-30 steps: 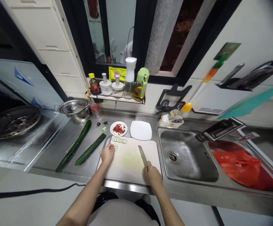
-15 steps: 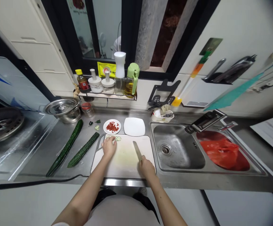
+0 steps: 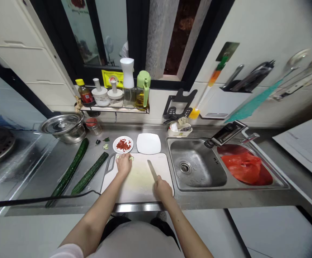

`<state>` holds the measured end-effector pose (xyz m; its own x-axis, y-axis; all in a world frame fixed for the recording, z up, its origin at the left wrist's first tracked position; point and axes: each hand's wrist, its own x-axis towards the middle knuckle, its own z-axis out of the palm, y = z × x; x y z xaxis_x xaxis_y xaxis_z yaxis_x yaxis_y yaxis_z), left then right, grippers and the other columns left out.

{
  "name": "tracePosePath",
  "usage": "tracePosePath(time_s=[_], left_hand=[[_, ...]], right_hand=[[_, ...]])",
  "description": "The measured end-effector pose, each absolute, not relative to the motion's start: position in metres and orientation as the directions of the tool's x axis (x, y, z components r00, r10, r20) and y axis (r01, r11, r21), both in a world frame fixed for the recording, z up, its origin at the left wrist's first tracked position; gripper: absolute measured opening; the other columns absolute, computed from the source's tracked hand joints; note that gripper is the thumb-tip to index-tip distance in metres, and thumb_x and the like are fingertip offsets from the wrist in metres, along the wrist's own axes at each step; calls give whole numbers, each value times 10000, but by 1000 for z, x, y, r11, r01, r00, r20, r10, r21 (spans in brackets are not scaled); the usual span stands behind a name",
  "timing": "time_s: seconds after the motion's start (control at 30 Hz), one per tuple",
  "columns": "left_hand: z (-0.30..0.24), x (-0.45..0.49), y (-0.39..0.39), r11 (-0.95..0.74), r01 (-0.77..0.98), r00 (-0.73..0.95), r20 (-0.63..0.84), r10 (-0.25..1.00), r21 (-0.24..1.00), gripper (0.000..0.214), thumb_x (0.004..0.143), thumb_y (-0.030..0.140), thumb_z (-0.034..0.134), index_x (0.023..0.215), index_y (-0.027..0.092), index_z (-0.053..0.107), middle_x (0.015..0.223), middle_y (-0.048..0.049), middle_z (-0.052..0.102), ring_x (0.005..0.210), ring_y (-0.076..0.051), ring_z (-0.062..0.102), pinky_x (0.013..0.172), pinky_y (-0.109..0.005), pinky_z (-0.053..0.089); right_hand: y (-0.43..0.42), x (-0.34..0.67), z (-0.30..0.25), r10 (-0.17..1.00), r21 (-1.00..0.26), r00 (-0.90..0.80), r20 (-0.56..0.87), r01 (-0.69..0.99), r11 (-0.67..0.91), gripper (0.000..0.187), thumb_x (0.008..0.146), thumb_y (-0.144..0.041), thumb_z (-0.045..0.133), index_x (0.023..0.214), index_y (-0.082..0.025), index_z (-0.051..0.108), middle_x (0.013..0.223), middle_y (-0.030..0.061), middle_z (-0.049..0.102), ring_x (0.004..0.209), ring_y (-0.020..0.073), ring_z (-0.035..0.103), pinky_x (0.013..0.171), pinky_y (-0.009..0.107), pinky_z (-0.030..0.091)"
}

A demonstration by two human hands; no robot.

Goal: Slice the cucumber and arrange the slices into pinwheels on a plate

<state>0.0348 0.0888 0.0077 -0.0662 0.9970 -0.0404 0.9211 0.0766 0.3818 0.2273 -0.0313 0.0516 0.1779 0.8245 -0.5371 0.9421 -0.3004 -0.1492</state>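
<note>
My left hand (image 3: pixel 123 164) is at the far left of the white cutting board (image 3: pixel 142 195), fingers curled down over thin cucumber slices (image 3: pixel 131 158). Most of the slices are hidden under the fingers. A kitchen knife (image 3: pixel 152 169) is in my right hand (image 3: pixel 163 189), its blade low over the board and pointing away from me. Behind the board are a small white plate (image 3: pixel 115 149) of chopped red pieces and a square white plate (image 3: pixel 149 144). To the left lie a long cucumber (image 3: pixel 69 173) and a second, cut cucumber (image 3: pixel 90 173).
A steel sink (image 3: pixel 199 179) is right of the board, with a red plastic bag (image 3: pixel 242 166) in its smaller basin. A lidded steel pot (image 3: pixel 64 130) stands back left. Above, a rack (image 3: pixel 115 109) carries seasonings. A black cable (image 3: pixel 40 201) crosses the counter's front left.
My left hand has closed in over the cucumber slices, and fewer of them show. The knife stays in my right hand. The whole view has shifted slightly.
</note>
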Motion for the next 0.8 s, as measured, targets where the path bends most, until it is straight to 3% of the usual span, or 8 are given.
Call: tracePosePath(time_s=[0.27, 0.37, 0.57, 0.8], left_hand=[[12, 25, 68, 280, 737, -79, -332, 940, 616, 160, 765, 296, 585, 920, 272, 619, 870, 42, 705, 858, -156, 614, 807, -312, 345], [9, 23, 53, 250, 765, -34, -351, 936, 594, 160, 762, 292, 586, 915, 271, 630, 863, 39, 709, 867, -163, 617, 828, -323, 340], [6, 21, 36, 100, 876, 3, -213, 977, 472, 189, 814, 283, 526, 940, 267, 665, 975, -28, 702, 1020, -240, 565, 875, -391, 310], [4, 19, 34, 123, 892, -33, -207, 978, 435, 225, 847, 281, 481, 911, 275, 697, 1024, -47, 687, 1036, -256, 551, 848, -398, 314]], right_hand=[[-32, 228, 48, 838, -157, 174, -517, 943, -293, 299, 899, -176, 324, 1144, -149, 494, 968, 143, 673, 916, 227, 647, 702, 298, 421], [-32, 229, 48, 848, -156, 156, -507, 951, -269, 299, 906, -175, 321, 1148, -144, 494, 963, 145, 672, 924, 231, 644, 714, 299, 420], [-35, 231, 58, 876, -156, 58, -479, 976, -150, 283, 932, -177, 296, 1123, -144, 501, 947, 156, 670, 913, 240, 646, 720, 306, 417], [-53, 210, 68, 859, -173, -107, -500, 985, 22, 245, 932, -187, 323, 1094, -161, 505, 934, 137, 674, 881, 241, 647, 693, 302, 412]])
